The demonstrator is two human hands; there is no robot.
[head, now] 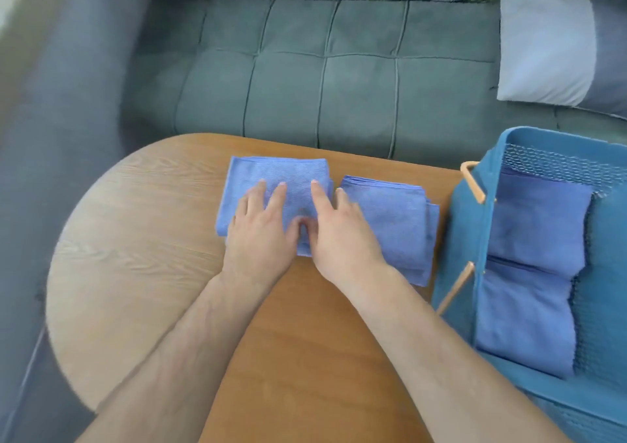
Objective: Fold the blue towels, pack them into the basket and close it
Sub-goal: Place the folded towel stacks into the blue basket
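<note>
A folded blue towel point(271, 174) lies on the wooden table point(142, 245) near its far edge. My left hand point(259, 228) and my right hand point(339, 235) both rest flat on it with straight fingers, side by side, thumbs touching at the towel's near edge. A second folded blue towel point(397, 225) lies just to the right of it, touching my right hand. At the right edge of the table stands an open blue basket point(464, 239) with wooden handles. Two folded blue towels point(532, 273) lie inside it.
A grey-green tufted sofa point(322, 79) runs behind the table. A pale cushion point(546, 42) sits at its right end. The table's rounded left end point(78, 273) is bare wood. A grey armrest point(68, 103) fills the left side.
</note>
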